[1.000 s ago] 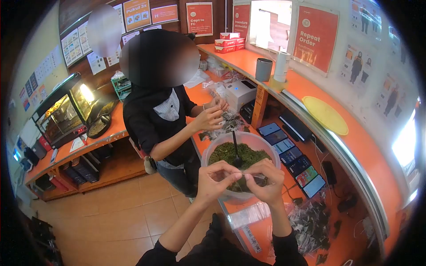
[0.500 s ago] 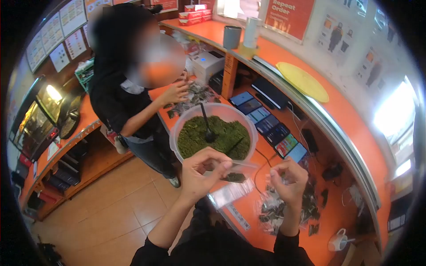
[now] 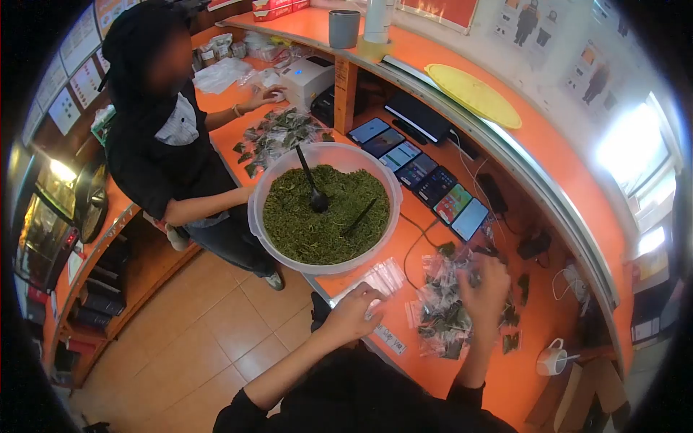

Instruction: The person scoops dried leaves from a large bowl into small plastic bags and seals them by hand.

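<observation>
A large translucent tub (image 3: 254, 209) holds chopped green leafy stuff (image 3: 325, 231), with a black spoon (image 3: 317, 198) standing in it and a second dark handle (image 3: 361, 216) poking out. Just below the tub, my left hand (image 3: 352, 315) curls closed at the near end of a stack of flat clear plastic bags (image 3: 385, 276), and a bit of clear plastic shows at its fingertips. Over a pile of small filled bags (image 3: 444, 317) on the orange counter hovers my right hand (image 3: 487, 289), slightly blurred, thumb and fingers apart.
Opposite, a co-worker (image 3: 173, 137) has one hand by the tub's left rim and another near more filled bags (image 3: 289, 133). Several phones (image 3: 419, 169) lie right of the tub, with cables around. A white mug (image 3: 552, 357) stands at lower right; a yellow lid (image 3: 473, 94) rests on the shelf.
My left hand has moved down from the tub to the bag stack. The bag of green stuff is gone from it. My right hand is over the pile. The co-worker has straightened up.
</observation>
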`<action>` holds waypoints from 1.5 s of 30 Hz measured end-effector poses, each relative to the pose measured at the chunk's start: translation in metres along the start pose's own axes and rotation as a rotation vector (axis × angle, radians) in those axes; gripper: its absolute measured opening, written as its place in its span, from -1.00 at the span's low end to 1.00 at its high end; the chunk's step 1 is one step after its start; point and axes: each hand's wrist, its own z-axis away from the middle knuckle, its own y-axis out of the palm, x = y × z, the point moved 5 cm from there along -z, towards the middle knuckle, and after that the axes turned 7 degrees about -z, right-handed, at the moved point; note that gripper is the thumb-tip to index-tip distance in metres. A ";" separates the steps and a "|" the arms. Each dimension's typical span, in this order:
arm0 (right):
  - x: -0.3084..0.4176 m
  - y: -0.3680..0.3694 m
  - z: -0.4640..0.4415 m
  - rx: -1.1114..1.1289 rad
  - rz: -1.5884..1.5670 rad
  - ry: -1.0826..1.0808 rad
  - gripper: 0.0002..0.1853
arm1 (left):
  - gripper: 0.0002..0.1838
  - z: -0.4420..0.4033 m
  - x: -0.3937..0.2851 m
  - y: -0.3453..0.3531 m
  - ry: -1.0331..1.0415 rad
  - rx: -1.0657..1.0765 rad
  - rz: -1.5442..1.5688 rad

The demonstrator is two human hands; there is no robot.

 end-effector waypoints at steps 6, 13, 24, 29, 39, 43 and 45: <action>-0.010 0.165 0.055 0.403 -0.251 -0.069 -0.76 | -0.38 0.000 0.049 0.050 -0.009 0.054 -0.164; -0.014 0.190 0.052 0.409 -0.417 0.065 -0.78 | -0.23 -0.002 0.061 0.056 -0.002 0.057 -0.193; -0.045 0.210 0.054 0.406 -0.646 0.195 -0.83 | -0.20 -0.013 0.057 0.057 -0.105 0.114 -0.250; -0.033 0.167 0.033 0.350 -0.735 0.376 -0.80 | -0.27 -0.020 0.056 0.057 -0.130 0.080 -0.308; -0.038 0.176 0.015 0.271 -0.487 0.011 -0.86 | -0.39 -0.048 0.043 0.038 -0.075 -0.103 -0.209; -0.021 0.141 -0.001 0.264 -0.566 -0.016 -0.87 | -0.48 -0.065 0.025 0.023 -0.150 -0.103 0.142; -0.009 0.126 -0.004 0.334 -0.617 -0.011 -0.86 | -0.55 -0.077 0.021 0.022 -0.079 -0.193 0.281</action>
